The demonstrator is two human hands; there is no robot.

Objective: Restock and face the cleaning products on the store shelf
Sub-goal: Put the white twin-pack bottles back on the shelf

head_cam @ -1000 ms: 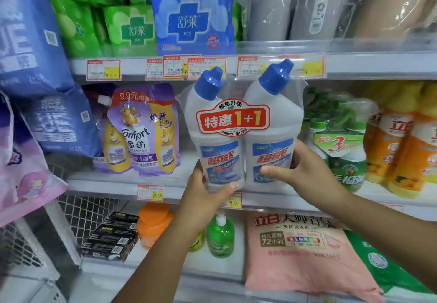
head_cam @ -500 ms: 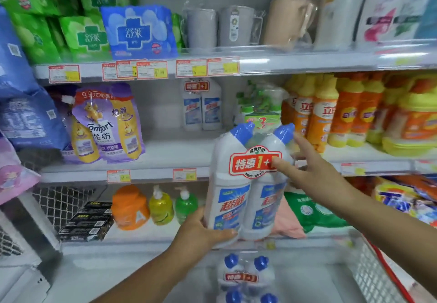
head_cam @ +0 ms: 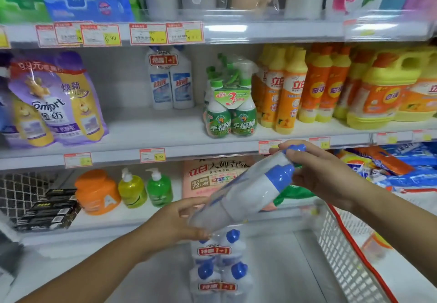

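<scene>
1. Twin pack of blue-capped cleaner bottles lies tilted between both hands, cap end raised toward the right, its front label not showing.
2. The left hand curls round the base end. The right hand wraps its fingers round the necks by the caps. Both hold the pack.
3. Above and beyond the hands, a matching pack stands well back on the middle shelf. Spare packs sit stacked directly below the hands.
4. Likely risks:
   - The film wrap looks slick, so a loose left grip could drop the pack onto the spare packs.
   - Swinging the pack up could knock the green spray bottles beside the gap.
   - The pack could be set down with its label facing backward.
</scene>
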